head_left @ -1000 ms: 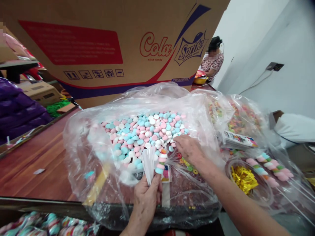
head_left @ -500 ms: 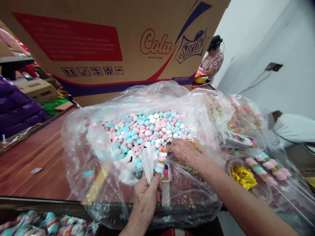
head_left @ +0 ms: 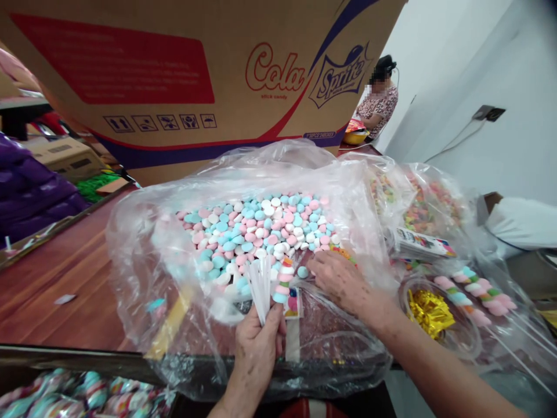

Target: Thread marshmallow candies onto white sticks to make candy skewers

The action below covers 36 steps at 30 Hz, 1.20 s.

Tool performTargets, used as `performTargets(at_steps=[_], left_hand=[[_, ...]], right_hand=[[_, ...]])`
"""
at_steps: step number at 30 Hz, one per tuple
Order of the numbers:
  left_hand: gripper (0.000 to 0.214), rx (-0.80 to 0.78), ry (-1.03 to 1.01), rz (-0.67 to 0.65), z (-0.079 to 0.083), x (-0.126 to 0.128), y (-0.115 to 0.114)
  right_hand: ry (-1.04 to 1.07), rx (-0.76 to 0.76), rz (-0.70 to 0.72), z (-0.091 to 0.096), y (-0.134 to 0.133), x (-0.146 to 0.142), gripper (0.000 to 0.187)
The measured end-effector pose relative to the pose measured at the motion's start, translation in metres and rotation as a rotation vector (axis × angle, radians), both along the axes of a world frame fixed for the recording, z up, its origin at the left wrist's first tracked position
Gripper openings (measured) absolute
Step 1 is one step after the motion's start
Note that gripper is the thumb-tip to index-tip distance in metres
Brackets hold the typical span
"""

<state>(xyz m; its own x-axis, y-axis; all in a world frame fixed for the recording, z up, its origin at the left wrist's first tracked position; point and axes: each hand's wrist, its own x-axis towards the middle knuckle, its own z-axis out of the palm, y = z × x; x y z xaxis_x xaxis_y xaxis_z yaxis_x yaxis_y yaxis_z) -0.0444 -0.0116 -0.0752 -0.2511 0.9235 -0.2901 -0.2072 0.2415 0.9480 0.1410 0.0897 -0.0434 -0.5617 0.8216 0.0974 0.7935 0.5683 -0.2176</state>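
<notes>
While L hand (head_left: 257,342) grips sticks (head_left: 260,290) and a skewer (head_left: 284,283), apparently part-loaded, R hand (head_left: 342,281) sits w/ fingertips bunched beside a blue candy (head_left: 302,271); hold on it: cannot tell. Approx. two loaded skewers (head_left: 489,293) lie far R; candy pile (head_left: 252,226) as yet unthreaded.

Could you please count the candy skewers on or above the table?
3: one skewer at the left hand, another by the clear bowl, another beyond it; more may be hidden.
</notes>
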Motion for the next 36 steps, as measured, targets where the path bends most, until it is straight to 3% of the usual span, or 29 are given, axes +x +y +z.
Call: performTargets(at_steps=[4, 7, 10, 13, 19, 23, 26, 29, 32, 36], left_hand=[[0.04, 0.009, 0.0, 0.001, 0.003, 0.0, 0.0], [0.037, 0.008, 0.009, -0.001, 0.004, 0.0, 0.0], [0.037, 0.0, 0.033, 0.005, 0.003, 0.0, 0.0], [0.036, 0.001, 0.055, 0.008, 0.003, 0.0, 0.0], [0.038, 0.004, 0.026, 0.009, 0.003, 0.0, 0.001], [0.037, 0.004, 0.012, 0.012, 0.002, 0.001, 0.0], [0.036, 0.001, 0.013, 0.004, 0.002, 0.001, 0.0], [0.035, -0.006, 0.025, 0.005, 0.004, 0.001, 0.001], [0.036, -0.012, 0.023, 0.009, 0.006, 0.001, 0.001], [0.036, -0.016, 0.025, 0.02, 0.006, 0.002, 0.0]], right_hand=[[0.343, -0.22, -0.155, 0.012, 0.006, -0.002, 0.016], [0.462, -0.386, -0.105, 0.015, 0.014, -0.013, 0.014], [0.414, -0.331, -0.016, 0.007, 0.017, -0.022, 0.016], [0.379, -0.256, -0.042, -0.003, 0.017, -0.024, 0.016], [0.537, -0.403, -0.227, -0.003, 0.017, -0.018, 0.011], [0.63, -0.455, -0.25, -0.002, 0.023, -0.016, 0.01], [0.6, -0.427, -0.235, -0.005, 0.025, -0.019, 0.01], [0.472, -0.306, -0.188, -0.008, 0.022, -0.023, 0.012], [0.362, -0.168, -0.106, -0.011, 0.019, -0.026, 0.017], [0.283, -0.108, 0.044, -0.013, 0.015, -0.023, 0.019]])
